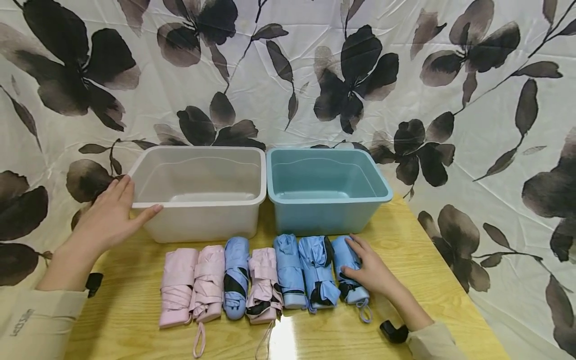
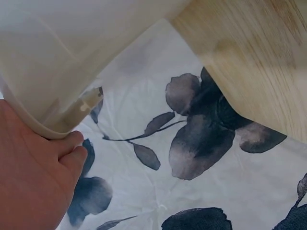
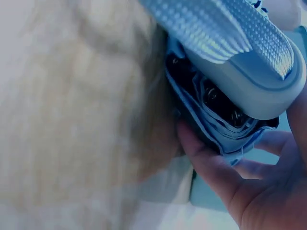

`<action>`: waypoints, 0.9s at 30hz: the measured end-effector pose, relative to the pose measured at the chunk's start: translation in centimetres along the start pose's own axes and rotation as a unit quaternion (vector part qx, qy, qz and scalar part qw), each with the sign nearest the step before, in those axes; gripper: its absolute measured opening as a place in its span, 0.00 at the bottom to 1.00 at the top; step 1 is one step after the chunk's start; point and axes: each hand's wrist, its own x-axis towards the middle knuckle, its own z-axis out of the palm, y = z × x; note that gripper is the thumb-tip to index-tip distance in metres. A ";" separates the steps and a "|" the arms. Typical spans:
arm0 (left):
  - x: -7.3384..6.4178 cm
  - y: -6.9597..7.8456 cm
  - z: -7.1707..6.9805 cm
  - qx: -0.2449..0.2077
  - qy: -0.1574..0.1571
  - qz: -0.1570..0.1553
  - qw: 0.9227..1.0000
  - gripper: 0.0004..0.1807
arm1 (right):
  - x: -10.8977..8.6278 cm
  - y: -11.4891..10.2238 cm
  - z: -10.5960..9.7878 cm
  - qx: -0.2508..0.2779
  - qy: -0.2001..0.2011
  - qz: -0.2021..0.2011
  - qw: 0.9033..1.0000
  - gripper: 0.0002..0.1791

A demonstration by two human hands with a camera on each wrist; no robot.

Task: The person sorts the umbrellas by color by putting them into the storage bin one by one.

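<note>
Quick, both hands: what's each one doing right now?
Left hand: open, fingers straight, resting on the white bin at its corner.
Right hand: gripping the rightmost blue umbrella, fingers curled round it.

Both bins, white bin (image 1: 202,220) & blue bin (image 1: 326,212), open on top, nothing inside. Umbrella row (image 1: 265,280) packed tight w/ no gaps; bare table (image 1: 418,260) to its right.

the head view looks forward and down over the whole surface (image 1: 405,260). the left wrist view sits very close under the white bin (image 2: 57,57) rim, also seen from the head. the right wrist view, blurred, presses close to a blue umbrella (image 3: 230,72).
</note>
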 end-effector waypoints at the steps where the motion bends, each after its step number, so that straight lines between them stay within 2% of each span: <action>1: 0.0 0.0 0.0 0.000 0.002 0.000 1.000 0.56 | 0.0 0.1 0.0 0.006 0.006 -0.001 1.000 0.43; 14: 0.0 0.4 -0.1 0.004 0.007 0.000 1.000 0.57 | -1.5 0.4 0.2 0.077 0.105 -0.004 0.991 0.44; 22: -0.3 0.3 -0.2 0.002 0.012 -0.005 1.000 0.57 | -1.8 -1.6 -1.3 0.145 0.155 -0.043 0.976 0.44; 27: -0.2 0.1 -0.1 0.003 0.005 -0.002 1.000 0.57 | -1.5 -3.3 -2.8 0.173 0.193 -0.083 0.962 0.47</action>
